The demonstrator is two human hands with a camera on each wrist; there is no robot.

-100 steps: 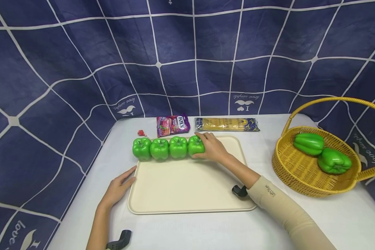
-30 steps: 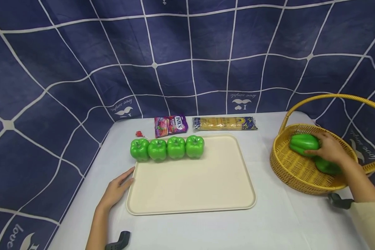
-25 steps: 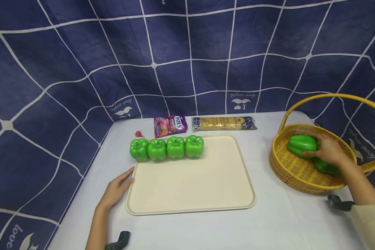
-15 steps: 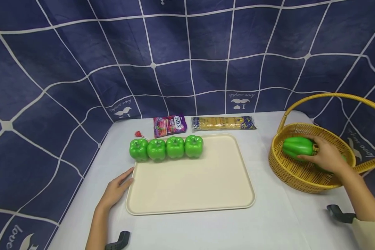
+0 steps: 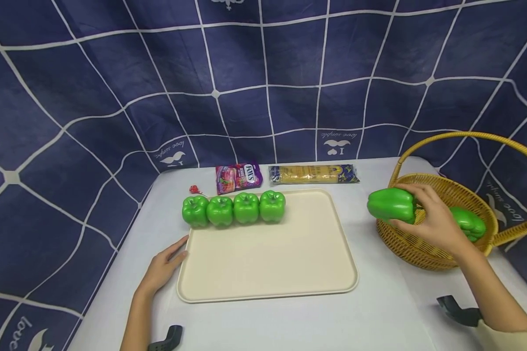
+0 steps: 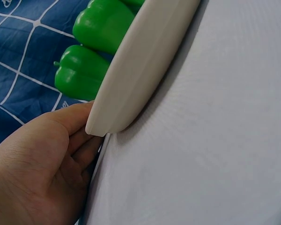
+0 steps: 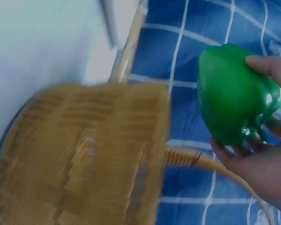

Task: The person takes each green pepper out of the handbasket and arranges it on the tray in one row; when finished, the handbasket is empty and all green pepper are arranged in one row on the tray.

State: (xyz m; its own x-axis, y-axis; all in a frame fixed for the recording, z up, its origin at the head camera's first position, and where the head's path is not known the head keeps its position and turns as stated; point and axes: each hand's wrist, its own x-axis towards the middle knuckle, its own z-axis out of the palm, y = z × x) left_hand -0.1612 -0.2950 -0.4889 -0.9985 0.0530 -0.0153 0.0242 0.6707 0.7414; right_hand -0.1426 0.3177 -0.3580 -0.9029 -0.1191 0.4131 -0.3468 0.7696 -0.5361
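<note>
My right hand [image 5: 435, 219] grips a green bell pepper [image 5: 392, 204] lying on its side, held over the left rim of the wicker basket [image 5: 415, 251]. In the right wrist view the pepper [image 7: 236, 93] sits between thumb and fingers, clear of the basket [image 7: 84, 154]. Another green pepper [image 5: 468, 223] lies inside the basket. My left hand [image 5: 160, 268] rests at the left edge of the cream tray [image 5: 268, 263], its fingers touching the rim. Several green peppers [image 5: 246, 207] stand upright in a row along the tray's far edge, the leftmost at its corner.
Behind the tray lie a purple candy bag [image 5: 239, 177] and a packet of pasta [image 5: 314, 174]. A small red-wrapped lollipop [image 5: 194, 189] is by the tray's far left corner. The basket's tall handle [image 5: 470, 134] arches over it. A blue checked cloth [image 5: 290, 58] hangs behind.
My right hand left the row of peppers, reached into the basket, took a pepper and lifted it up and leftward to the rim. My left hand has stayed by the tray.
</note>
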